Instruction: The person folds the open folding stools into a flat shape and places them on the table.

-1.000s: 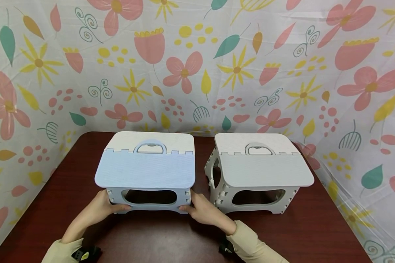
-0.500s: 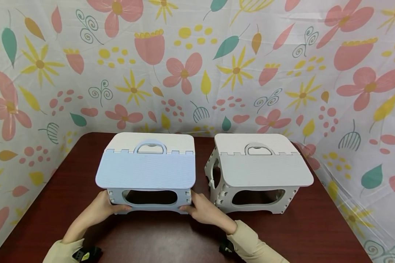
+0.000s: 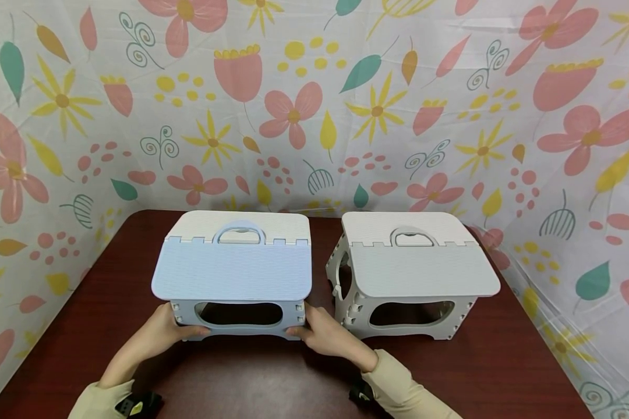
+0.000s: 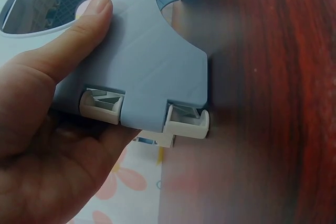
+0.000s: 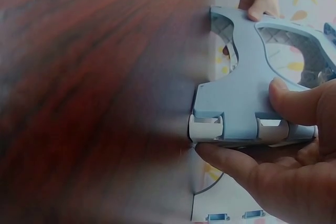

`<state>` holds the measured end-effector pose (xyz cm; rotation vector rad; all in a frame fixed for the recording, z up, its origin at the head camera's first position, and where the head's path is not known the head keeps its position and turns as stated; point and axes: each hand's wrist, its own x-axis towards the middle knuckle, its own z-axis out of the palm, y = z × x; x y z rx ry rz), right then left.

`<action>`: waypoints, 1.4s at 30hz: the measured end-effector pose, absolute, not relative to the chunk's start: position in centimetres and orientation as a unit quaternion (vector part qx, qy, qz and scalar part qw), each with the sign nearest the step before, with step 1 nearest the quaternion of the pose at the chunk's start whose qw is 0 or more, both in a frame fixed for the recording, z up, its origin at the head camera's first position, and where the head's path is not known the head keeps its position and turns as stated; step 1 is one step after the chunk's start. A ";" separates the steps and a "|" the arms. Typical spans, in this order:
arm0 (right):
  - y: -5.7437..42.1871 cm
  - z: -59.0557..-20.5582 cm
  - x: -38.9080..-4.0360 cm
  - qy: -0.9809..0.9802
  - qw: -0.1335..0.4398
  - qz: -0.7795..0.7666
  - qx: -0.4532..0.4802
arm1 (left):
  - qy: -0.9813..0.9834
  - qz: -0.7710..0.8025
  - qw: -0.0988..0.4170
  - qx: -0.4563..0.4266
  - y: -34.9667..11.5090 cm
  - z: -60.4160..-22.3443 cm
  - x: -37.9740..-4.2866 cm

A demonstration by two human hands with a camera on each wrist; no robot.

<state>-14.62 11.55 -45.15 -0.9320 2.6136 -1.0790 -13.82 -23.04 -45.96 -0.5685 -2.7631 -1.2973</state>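
A light blue and white folding step stool (image 3: 230,270) stands unfolded on the left half of the table, its carry handle lying across the top. My left hand (image 3: 157,333) grips its front left corner, thumb on the front panel; the left wrist view shows the thumb (image 4: 79,32) beside the oval opening and fingers round the side. At the front right corner my right hand (image 3: 327,333) grips likewise, with the thumb (image 5: 294,100) on the blue panel and fingers around the hinged edge. The fingers behind the side panels are partly hidden.
A grey and white folding step stool (image 3: 424,270) stands unfolded to the right, close to my right hand. Both stand on a dark red-brown wooden table (image 3: 230,384). A flower-patterned cloth (image 3: 314,116) hangs behind and along the sides.
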 end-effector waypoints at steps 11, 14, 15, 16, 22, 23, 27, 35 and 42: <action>11.7 -45.2 -14.8 0.873 0.078 -0.361 -0.319 | -0.894 -0.411 0.019 -0.178 -23.0 -45.9 -13.8; 11.7 -45.3 -14.8 0.872 0.078 -0.360 -0.321 | -0.892 -0.415 0.015 -0.177 -23.0 -45.9 -13.8; 11.7 -45.3 -14.8 0.872 0.078 -0.360 -0.322 | -0.892 -0.416 0.014 -0.177 -23.0 -46.0 -13.8; 11.7 -45.3 -14.8 0.872 0.077 -0.359 -0.324 | -0.891 -0.418 0.013 -0.178 -23.0 -46.0 -13.8; 11.8 -45.2 -14.8 0.872 0.076 -0.356 -0.326 | -0.889 -0.422 0.013 -0.180 -22.9 -46.1 -13.7; 11.8 -45.2 -14.8 0.873 0.076 -0.355 -0.326 | -0.889 -0.422 0.013 -0.180 -22.9 -46.1 -13.7; 11.8 -45.2 -14.8 0.875 0.076 -0.352 -0.325 | -0.888 -0.422 0.013 -0.183 -22.9 -46.0 -13.7; 11.8 -45.1 -14.9 0.870 0.079 -0.357 -0.330 | -0.885 -0.425 0.015 -0.189 -22.8 -45.8 -13.8; 11.9 -45.0 -15.0 0.868 0.082 -0.360 -0.331 | -0.883 -0.430 0.008 -0.190 -22.9 -45.7 -13.8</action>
